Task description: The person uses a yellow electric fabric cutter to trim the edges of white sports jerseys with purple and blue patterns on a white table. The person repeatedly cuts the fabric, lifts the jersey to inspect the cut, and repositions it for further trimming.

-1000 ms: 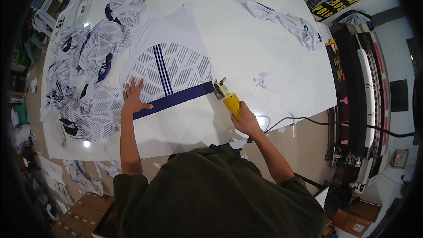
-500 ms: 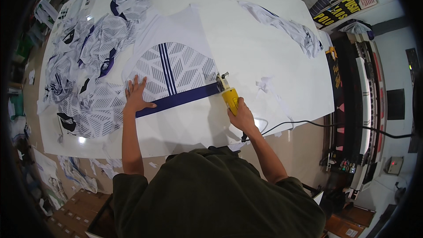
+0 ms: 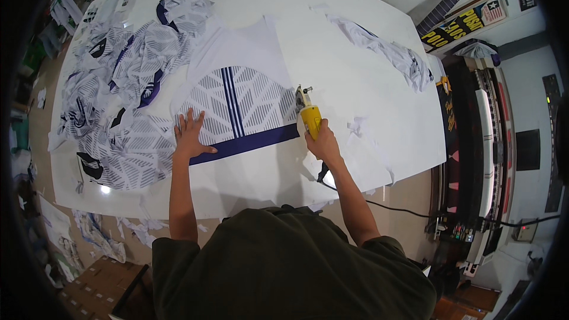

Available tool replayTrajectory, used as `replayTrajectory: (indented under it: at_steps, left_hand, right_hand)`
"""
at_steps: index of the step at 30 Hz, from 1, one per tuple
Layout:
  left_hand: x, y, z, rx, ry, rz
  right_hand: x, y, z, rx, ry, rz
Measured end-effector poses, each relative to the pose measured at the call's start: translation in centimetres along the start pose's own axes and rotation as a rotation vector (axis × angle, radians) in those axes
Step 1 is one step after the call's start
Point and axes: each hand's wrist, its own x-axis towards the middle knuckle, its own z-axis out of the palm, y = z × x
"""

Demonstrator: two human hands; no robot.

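Note:
A fabric panel [image 3: 261, 98] lies flat on the white table, white with grey hatching, dark blue stripes and a dark blue band along its near edge. My left hand [image 3: 191, 137] rests on its left near corner, fingers spread, pressing the cloth. In my right hand [image 3: 323, 142] is a yellow electric rotary cutter [image 3: 311, 120], gripped round its body. The metal cutting head stands at the panel's right edge, beyond the blue band. A black cord trails from the cutter's near end off to the right.
Crumpled patterned fabric pieces [image 3: 127, 83] heap over the left side of the table [image 3: 249, 186]. A long rumpled strip of cloth [image 3: 379, 44] lies at the far right, and small white scraps [image 3: 357, 127] are right of the cutter. A large roller machine [image 3: 474, 136] stands beyond the right edge.
The cutter in my right hand has moved away from me along the panel's right edge, past the blue band. My left hand stays spread on the same corner. The view has shifted slightly.

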Motion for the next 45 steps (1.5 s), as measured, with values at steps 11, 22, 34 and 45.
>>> replayTrajectory:
  at_steps: [11, 22, 34, 45]
  left_hand:
    - [0.3, 0.0, -0.7, -0.012, 0.009, 0.025]
    - [15.9, 8.5, -1.5, -0.089, 0.298, 0.103]
    - [25.7, 38.2, 8.6, 0.219, 0.245, 0.735]
    - [8.4, 19.9, 5.1, 0.265, 0.099, 0.543]
  right_hand:
    - [3.5, 0.0, -0.9, 0.008, 0.074, -0.019]
    - [-13.5, 11.6, -8.1, 0.214, 0.071, 0.436]
    - [-13.7, 15.2, -10.2, 0.439, 0.159, 0.502]
    - [-16.9, 7.9, -5.1, 0.135, -0.087, 0.298]
